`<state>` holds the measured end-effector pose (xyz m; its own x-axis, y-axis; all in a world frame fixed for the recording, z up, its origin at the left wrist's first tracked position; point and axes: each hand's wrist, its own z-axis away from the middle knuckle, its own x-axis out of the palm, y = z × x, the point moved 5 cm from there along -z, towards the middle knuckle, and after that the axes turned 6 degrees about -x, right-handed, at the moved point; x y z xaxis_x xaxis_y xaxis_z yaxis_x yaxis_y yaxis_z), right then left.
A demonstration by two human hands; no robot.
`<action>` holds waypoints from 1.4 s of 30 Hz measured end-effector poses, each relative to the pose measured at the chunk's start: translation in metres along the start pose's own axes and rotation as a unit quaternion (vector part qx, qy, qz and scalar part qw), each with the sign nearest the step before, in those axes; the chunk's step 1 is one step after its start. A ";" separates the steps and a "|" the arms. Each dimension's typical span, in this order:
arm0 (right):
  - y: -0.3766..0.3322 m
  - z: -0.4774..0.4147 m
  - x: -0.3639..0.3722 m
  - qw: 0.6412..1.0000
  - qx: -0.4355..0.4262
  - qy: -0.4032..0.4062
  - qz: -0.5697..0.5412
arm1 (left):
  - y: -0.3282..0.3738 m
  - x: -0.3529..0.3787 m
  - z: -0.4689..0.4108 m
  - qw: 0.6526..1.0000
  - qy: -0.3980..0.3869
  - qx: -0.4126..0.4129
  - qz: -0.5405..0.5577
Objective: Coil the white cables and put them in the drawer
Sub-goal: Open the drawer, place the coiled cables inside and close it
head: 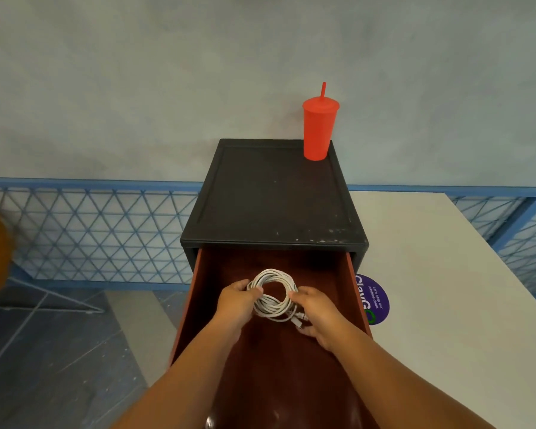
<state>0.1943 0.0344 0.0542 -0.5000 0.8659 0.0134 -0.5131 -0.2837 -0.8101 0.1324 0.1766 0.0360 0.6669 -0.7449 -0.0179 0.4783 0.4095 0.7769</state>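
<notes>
Left hand (237,300) and right hand (314,311) each pinch a side of the coiled white cable (273,294), held low inside the open drawer (195,292) (plug ends dangling right). Placing step; next, probably lower and let go.

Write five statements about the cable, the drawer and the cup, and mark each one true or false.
1. The white cable is wound into a coil. True.
2. Only the left hand holds the coil. False: the right hand grips it too.
3. The drawer is shut. False: it is pulled open, and the coil is held over its inside.
4. The red cup stands on top of the black cabinet. True.
5. The cup has no straw. False: a red straw sticks up from its lid.
</notes>
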 end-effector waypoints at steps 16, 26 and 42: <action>-0.016 -0.096 0.005 0.980 -0.053 0.114 0.153 | 0.023 0.022 -0.078 0.970 0.053 0.058 -0.232; 0.005 -0.121 -0.005 0.972 -0.045 0.105 0.203 | 0.023 0.016 -0.069 0.917 0.050 0.091 -0.385; -0.014 0.045 -0.020 0.975 -0.130 0.015 0.178 | 0.002 -0.016 0.053 0.896 0.008 0.203 -0.394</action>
<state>0.1797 0.0026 0.0914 -0.5917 0.7441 -0.3102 -0.1143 -0.4583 -0.8814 0.0921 0.1615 0.0718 0.2224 -0.7095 -0.6686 0.5585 -0.4694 0.6839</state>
